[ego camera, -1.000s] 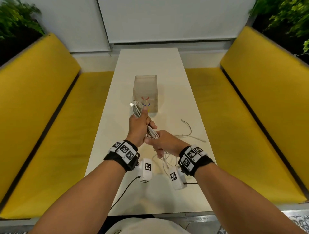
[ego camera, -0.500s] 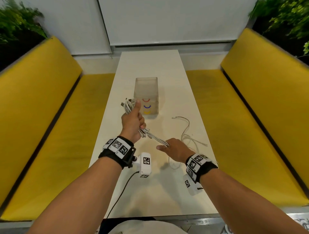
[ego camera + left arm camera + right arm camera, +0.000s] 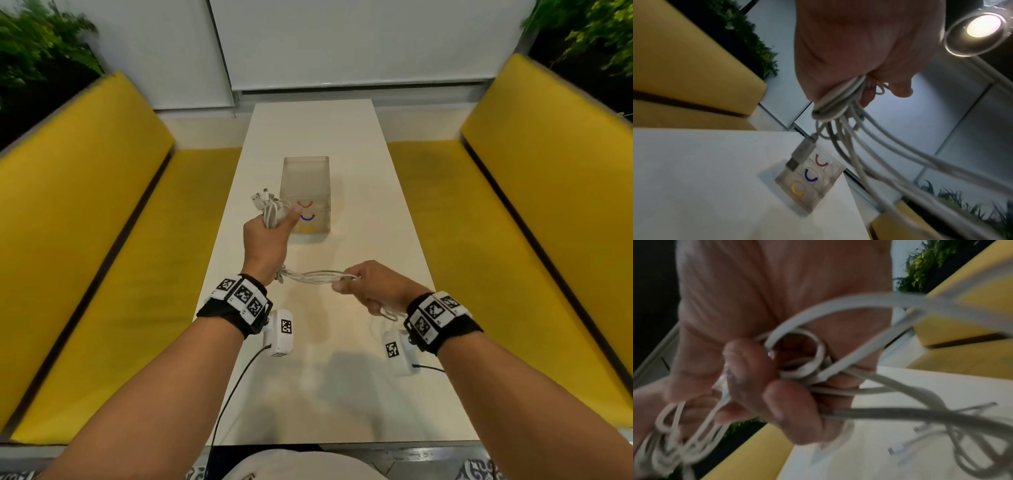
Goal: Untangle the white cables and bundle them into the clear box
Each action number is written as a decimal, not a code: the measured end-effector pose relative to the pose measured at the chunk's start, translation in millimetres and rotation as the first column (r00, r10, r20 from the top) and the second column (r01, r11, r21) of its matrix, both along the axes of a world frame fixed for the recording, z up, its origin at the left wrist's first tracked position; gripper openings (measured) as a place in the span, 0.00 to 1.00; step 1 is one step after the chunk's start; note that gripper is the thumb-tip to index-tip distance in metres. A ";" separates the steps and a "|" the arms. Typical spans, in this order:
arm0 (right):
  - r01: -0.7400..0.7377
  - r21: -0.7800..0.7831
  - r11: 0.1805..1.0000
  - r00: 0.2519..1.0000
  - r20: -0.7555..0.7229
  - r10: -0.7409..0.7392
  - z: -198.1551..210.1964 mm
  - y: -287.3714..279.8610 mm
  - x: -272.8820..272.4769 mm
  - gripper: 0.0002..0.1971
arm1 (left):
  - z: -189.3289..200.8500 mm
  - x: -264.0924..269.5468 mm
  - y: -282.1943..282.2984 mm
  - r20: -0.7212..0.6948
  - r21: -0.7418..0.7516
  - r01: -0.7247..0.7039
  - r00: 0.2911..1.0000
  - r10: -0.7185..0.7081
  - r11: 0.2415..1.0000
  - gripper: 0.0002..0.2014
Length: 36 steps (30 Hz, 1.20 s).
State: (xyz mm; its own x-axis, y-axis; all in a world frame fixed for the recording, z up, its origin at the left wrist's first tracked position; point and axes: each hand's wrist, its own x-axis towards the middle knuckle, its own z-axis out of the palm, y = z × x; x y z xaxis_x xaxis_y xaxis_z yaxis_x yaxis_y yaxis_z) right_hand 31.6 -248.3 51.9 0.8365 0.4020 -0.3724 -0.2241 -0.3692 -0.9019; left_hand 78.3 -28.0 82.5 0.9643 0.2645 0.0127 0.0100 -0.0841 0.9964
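Observation:
The white cables (image 3: 317,275) stretch in a bunch between my two hands above the table. My left hand (image 3: 265,240) grips the folded end of the bundle, and loops and USB plugs (image 3: 260,198) stick out above the fist, just left of the clear box (image 3: 305,178). The left wrist view shows the cables (image 3: 838,104) clamped in the palm, a USB plug (image 3: 801,154) dangling over the clear box (image 3: 812,180). My right hand (image 3: 368,286) holds the other end, with cables (image 3: 807,369) wound around its curled fingers (image 3: 789,412) in the right wrist view.
The narrow white table (image 3: 315,377) runs away from me between two yellow benches (image 3: 102,274) (image 3: 513,257). The box carries red, blue and yellow arcs (image 3: 307,217) on its near face. Plants stand behind both bench backs.
My hands have drawn apart: the left rose toward the box and the right moved right, pulling the bunch taut. The loose strands that lay on the table at the right are lifted off it.

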 end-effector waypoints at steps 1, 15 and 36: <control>0.006 0.020 1.000 0.999 -0.034 -0.005 7.2 -2.2 4.7 0.12 | -2.8 -1.1 0.1 0.001 0.055 0.021 1.000 -0.021 0.998 0.27; -0.031 -0.121 0.992 0.995 -0.096 0.020 78.8 20.0 40.2 0.14 | -13.7 -27.9 -33.8 -0.124 -0.004 0.559 0.822 -0.555 0.829 0.33; -0.072 -0.121 0.990 0.989 -0.138 0.055 50.3 -39.0 46.7 0.14 | -24.6 -20.0 6.6 -0.258 -0.089 0.530 0.805 -0.533 0.843 0.15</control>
State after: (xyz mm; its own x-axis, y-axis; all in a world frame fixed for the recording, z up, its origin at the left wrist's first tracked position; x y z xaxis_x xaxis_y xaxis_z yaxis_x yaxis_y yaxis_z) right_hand 78.3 -287.3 102.2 0.7500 0.3962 -0.5297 -0.3117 -0.4946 -0.8113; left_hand 58.3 -21.5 57.8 0.9203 -0.2921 -0.2604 0.2277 -0.1415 0.9634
